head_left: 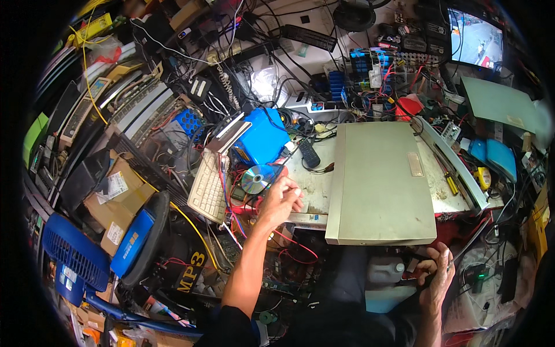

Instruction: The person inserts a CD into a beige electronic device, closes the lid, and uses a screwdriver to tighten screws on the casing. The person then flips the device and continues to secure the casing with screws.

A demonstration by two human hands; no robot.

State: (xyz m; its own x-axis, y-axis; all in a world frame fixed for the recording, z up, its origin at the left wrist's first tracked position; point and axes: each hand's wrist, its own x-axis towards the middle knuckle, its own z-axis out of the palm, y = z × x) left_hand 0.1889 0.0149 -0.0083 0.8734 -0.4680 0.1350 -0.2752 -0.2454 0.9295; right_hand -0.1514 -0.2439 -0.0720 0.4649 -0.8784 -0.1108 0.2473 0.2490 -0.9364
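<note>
My left hand (281, 199) reaches over the left end of the workbench (315, 188), fingers pinched together beside a shiny disc (256, 178); whether it grips something small I cannot tell. A flat beige device case (378, 185) lies on the bench to the right of that hand. My right hand (436, 277) hangs low below the bench's front edge, fingers curled around a thin dark tool that is hard to make out. A blue box (263, 139) stands just behind the disc.
A beige keyboard (207, 188) leans at the left. A black remote (310, 154), tangled wires and a power strip (315, 106) crowd the back. A monitor (475, 39) glows top right. Cardboard boxes (113, 199) and a blue fan (72, 257) sit lower left.
</note>
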